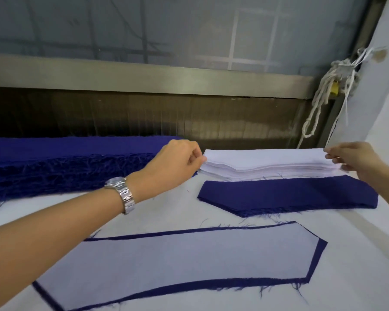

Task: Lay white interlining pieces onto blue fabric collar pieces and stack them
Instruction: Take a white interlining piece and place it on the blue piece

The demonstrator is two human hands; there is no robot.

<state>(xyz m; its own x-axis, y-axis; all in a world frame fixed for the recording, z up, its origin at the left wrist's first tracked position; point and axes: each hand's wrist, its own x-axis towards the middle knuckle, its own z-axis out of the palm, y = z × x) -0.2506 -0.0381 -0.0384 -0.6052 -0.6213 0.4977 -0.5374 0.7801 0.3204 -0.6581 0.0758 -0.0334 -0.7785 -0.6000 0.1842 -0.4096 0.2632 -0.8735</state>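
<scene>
A stack of white interlining pieces (pixel 265 167) lies at the back of the table. My left hand (pixel 177 162) pinches the left end of its top sheet, and my right hand (pixel 355 160) pinches the right end. The top interlining piece (pixel 263 154) is slightly lifted between them. Just in front lies a small stack of blue collar pieces (pixel 290 195). Nearest me lies a blue collar piece (pixel 317 257) covered by a white interlining (pixel 166 263), with blue edges showing around it.
A thick pile of frayed blue fabric (pixel 61 167) sits at the back left. A metal rail and dark wall run behind the white table (pixel 346 277). A knotted white rope (pixel 321 95) hangs at the right beside a white panel.
</scene>
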